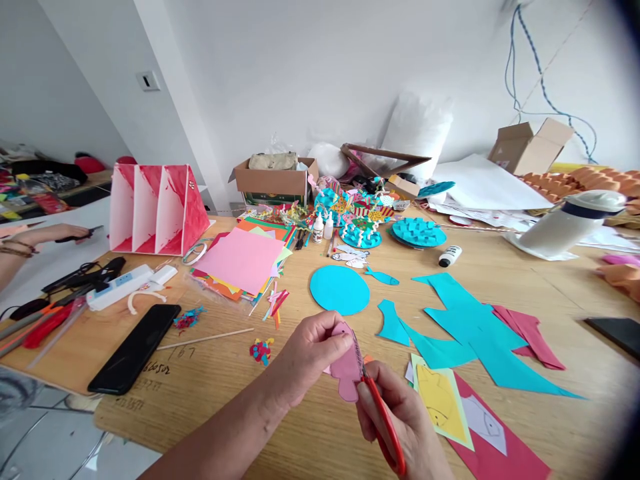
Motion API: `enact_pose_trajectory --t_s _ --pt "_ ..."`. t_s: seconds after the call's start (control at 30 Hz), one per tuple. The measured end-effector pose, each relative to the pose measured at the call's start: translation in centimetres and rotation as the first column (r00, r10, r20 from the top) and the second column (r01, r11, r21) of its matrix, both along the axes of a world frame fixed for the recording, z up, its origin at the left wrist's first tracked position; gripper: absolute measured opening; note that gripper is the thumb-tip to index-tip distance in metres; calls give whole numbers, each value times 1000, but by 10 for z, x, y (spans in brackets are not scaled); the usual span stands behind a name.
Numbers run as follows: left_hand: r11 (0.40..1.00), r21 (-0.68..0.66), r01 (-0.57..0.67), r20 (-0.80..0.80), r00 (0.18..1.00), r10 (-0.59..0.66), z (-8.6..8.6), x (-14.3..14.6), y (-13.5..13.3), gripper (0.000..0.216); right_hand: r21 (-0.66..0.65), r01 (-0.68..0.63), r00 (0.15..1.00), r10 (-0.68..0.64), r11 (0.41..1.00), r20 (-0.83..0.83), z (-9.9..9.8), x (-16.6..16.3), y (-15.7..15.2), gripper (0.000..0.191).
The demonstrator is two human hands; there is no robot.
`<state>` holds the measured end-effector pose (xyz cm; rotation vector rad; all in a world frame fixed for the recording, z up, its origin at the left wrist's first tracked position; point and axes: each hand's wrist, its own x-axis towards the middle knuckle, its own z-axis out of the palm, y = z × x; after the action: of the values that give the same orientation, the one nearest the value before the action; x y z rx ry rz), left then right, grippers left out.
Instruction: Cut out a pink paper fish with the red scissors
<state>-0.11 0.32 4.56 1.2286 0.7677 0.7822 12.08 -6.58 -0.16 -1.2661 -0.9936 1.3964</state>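
My left hand pinches a pink paper cut-out above the wooden table, fingers closed on its upper edge. My right hand grips red-handled scissors whose blades meet the pink paper's right side. Just beyond lie a blue paper circle, a small blue fish shape and large blue paper offcuts. A yellow fish drawing on pale green paper lies to the right of my hands.
A black phone and a thin wooden stick lie at the left. A stack of coloured paper, glue bottles, cardboard boxes and a red-white divider stand farther back. Another person's arm reaches in at far left.
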Motion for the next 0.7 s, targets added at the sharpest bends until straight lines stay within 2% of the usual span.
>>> enact_pose_trajectory --t_s 0.23,0.7 --pt "1000 19 7 -11 1000 -7 1 0 0 19 44 -46 999 47 998 -13 7 0 -3 37" --pt "999 40 30 -92 995 -26 2 1 -1 16 12 -63 995 64 998 -72 2 4 -6 38"
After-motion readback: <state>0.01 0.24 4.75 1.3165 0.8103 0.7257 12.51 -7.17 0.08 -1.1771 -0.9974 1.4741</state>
